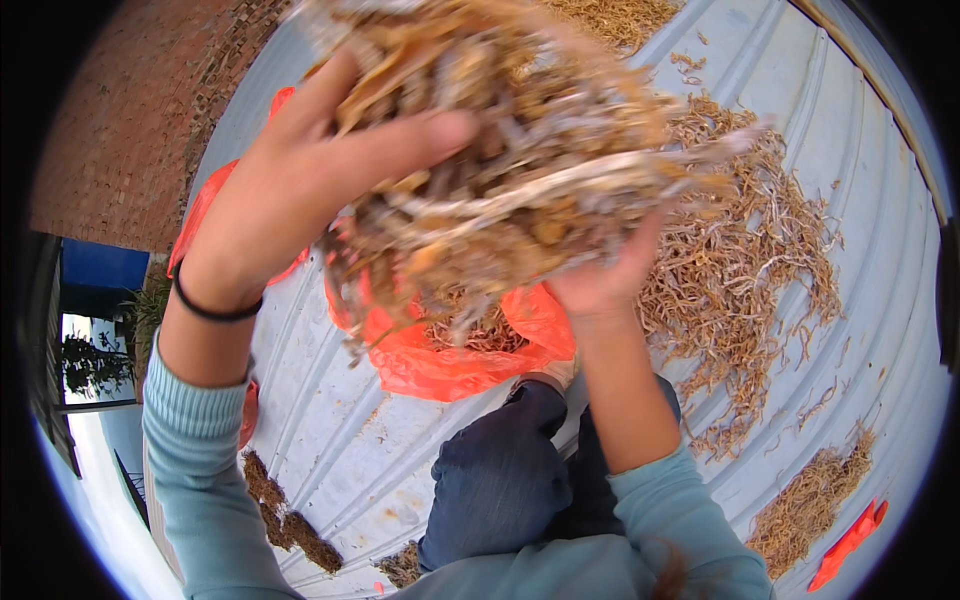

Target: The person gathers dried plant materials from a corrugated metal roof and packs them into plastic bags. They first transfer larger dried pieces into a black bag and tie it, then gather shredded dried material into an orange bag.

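Note:
Between both hands I hold up a big, loose bundle of dried brown and whitish plant strips (517, 172), blurred by motion. My left hand (300, 165) grips its left side, thumb across the front. From below and the right, my right hand (607, 277) supports it, its fingers largely hidden by the strips. Beneath the bundle an orange-red plastic bag (450, 371) stands with its mouth spread, and similar dried strips (480, 330) lie inside. To the right, a broad pile of the same strips (742, 277) is spread on the corrugated metal sheeting (337, 420).
Finer dried material lies in a patch (814, 502) at lower right, near a red plastic scrap (847, 544). Darker clumps (289, 517) sit at lower left. Another pile (615, 19) is at the top. Past the sheeting's left edge is brick paving (142, 127), lower down.

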`<act>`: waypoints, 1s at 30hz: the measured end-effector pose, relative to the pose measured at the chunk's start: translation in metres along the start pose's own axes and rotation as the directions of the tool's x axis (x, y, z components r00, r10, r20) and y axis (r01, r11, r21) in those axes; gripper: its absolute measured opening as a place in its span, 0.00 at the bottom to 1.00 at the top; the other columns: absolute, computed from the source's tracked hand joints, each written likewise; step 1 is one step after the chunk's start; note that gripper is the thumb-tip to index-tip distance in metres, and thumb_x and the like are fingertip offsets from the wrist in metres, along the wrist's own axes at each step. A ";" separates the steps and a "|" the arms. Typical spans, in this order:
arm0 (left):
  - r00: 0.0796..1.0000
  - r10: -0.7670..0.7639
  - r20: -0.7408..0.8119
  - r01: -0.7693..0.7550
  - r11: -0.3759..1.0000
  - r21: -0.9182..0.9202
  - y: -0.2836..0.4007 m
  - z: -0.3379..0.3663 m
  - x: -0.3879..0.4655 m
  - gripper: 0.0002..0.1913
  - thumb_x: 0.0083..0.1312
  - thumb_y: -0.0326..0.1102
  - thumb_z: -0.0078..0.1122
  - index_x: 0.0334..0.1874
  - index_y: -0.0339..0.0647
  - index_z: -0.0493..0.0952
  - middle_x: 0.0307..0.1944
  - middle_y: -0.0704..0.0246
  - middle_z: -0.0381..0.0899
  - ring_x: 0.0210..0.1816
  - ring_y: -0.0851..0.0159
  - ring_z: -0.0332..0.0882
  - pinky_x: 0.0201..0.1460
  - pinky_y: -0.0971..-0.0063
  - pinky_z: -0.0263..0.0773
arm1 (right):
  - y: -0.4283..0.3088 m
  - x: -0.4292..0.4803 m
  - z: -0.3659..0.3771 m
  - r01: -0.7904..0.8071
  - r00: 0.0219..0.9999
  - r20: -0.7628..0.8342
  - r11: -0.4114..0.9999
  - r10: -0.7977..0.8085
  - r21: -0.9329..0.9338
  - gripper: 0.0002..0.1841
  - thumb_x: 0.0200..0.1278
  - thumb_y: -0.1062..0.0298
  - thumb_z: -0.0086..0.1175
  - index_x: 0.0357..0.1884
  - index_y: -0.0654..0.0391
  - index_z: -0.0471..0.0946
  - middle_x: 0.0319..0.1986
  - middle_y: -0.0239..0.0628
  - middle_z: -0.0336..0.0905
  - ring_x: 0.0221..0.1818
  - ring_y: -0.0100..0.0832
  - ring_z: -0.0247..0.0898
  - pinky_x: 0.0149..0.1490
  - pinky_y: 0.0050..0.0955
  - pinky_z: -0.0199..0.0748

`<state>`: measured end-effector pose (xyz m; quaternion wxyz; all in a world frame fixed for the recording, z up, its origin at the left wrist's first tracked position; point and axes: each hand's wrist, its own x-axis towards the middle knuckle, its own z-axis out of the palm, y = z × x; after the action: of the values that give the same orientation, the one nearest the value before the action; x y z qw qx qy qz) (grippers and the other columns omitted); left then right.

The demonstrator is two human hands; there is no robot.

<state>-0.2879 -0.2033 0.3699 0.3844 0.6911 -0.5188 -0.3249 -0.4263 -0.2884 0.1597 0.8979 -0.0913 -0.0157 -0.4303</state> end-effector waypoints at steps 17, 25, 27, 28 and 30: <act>0.890 -0.441 -0.115 0.318 0.782 -0.536 -0.305 0.090 -0.078 0.37 0.61 0.36 0.67 0.69 0.33 0.57 0.62 0.63 0.67 0.62 0.66 0.66 0.65 0.71 0.63 | 0.064 -0.042 -0.196 -0.427 0.836 -0.436 0.894 0.333 -0.135 0.27 0.59 0.51 0.61 0.57 0.55 0.73 0.51 0.36 0.78 0.54 0.40 0.72 0.61 0.43 0.67; 0.824 -0.562 0.064 0.545 0.759 -0.356 -0.348 0.079 -0.091 0.38 0.66 0.42 0.61 0.72 0.35 0.53 0.64 0.64 0.67 0.64 0.66 0.64 0.68 0.71 0.58 | 0.053 -0.034 -0.180 -0.527 0.821 -0.465 0.752 0.332 -0.395 0.27 0.58 0.59 0.65 0.59 0.56 0.72 0.54 0.31 0.74 0.57 0.30 0.68 0.62 0.33 0.65; 0.753 -0.654 0.072 0.658 0.749 -0.079 -0.343 0.057 -0.109 0.42 0.65 0.52 0.59 0.73 0.34 0.51 0.62 0.61 0.70 0.63 0.62 0.67 0.68 0.69 0.59 | 0.061 -0.034 -0.173 -0.491 0.870 -0.369 0.644 0.326 -0.587 0.28 0.60 0.62 0.63 0.61 0.59 0.69 0.55 0.33 0.74 0.56 0.31 0.70 0.61 0.29 0.66; 0.718 -0.694 0.060 0.691 0.720 0.064 -0.339 0.048 -0.119 0.45 0.64 0.56 0.58 0.73 0.34 0.50 0.61 0.60 0.71 0.63 0.60 0.68 0.68 0.68 0.59 | 0.066 -0.034 -0.170 -0.460 0.888 -0.341 0.588 0.308 -0.666 0.28 0.60 0.63 0.63 0.61 0.59 0.69 0.54 0.33 0.74 0.55 0.30 0.70 0.61 0.29 0.66; 0.623 -0.782 0.015 0.724 0.584 0.368 -0.331 0.036 -0.136 0.50 0.61 0.64 0.56 0.73 0.33 0.48 0.59 0.57 0.73 0.61 0.56 0.71 0.67 0.66 0.59 | 0.078 -0.031 -0.167 -0.417 0.901 -0.246 0.559 0.358 -0.717 0.30 0.57 0.66 0.66 0.60 0.61 0.68 0.51 0.33 0.75 0.54 0.28 0.71 0.60 0.29 0.67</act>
<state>-0.1976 -0.0239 0.0718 0.0423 0.8675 -0.2532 -0.4260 -0.3932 -0.2465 -0.0194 0.8492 -0.4414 0.2171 -0.1922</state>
